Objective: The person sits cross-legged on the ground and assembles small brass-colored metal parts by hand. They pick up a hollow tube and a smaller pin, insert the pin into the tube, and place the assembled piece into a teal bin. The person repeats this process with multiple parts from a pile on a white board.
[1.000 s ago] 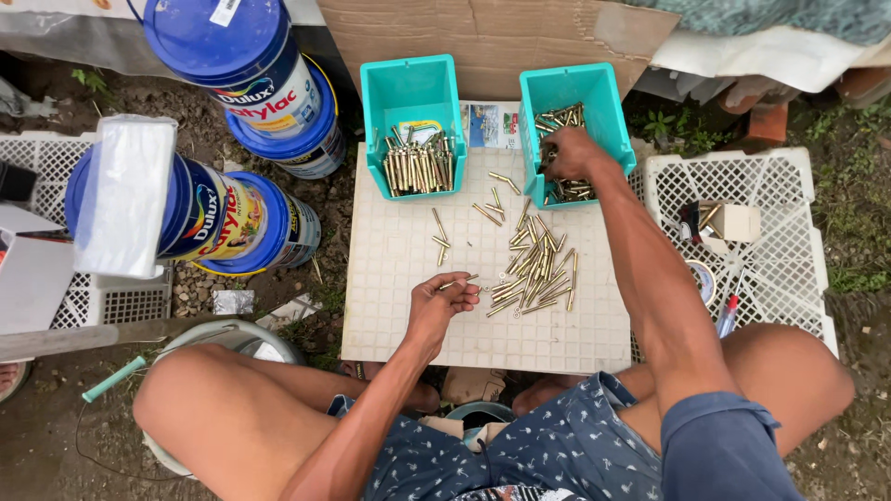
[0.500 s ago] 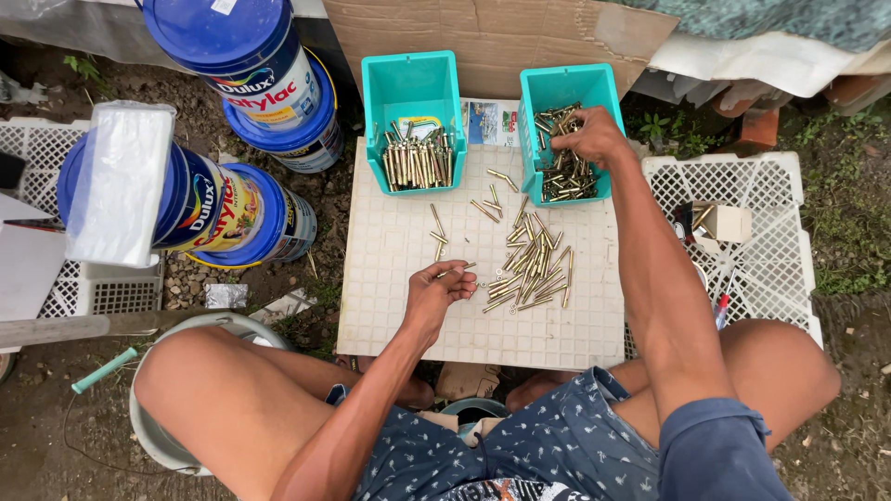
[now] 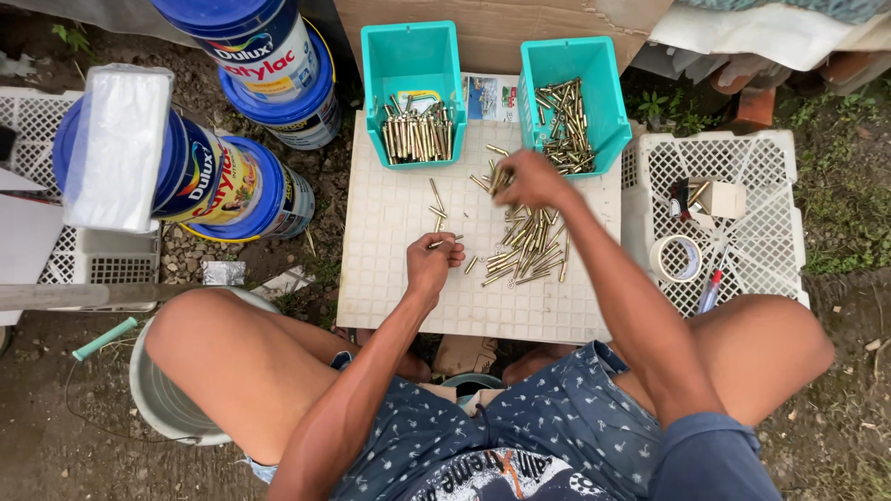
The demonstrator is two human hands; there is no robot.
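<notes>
My left hand (image 3: 432,263) pinches one slim brass pin (image 3: 446,242) near the white gridded tabletop's (image 3: 390,288) middle. Beyond the loose heap of brass pins (image 3: 527,243), my right hand (image 3: 525,178) clutches several, near the far-right teal plastic bin (image 3: 568,102).

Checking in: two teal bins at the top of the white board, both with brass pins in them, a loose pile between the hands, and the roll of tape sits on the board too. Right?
Not quite. The roll of tape lies on the white lattice crate to the right, not on the white board, as the head view shows. The rest holds: both teal bins hold brass pins, and the loose pile lies between the hands.
</notes>
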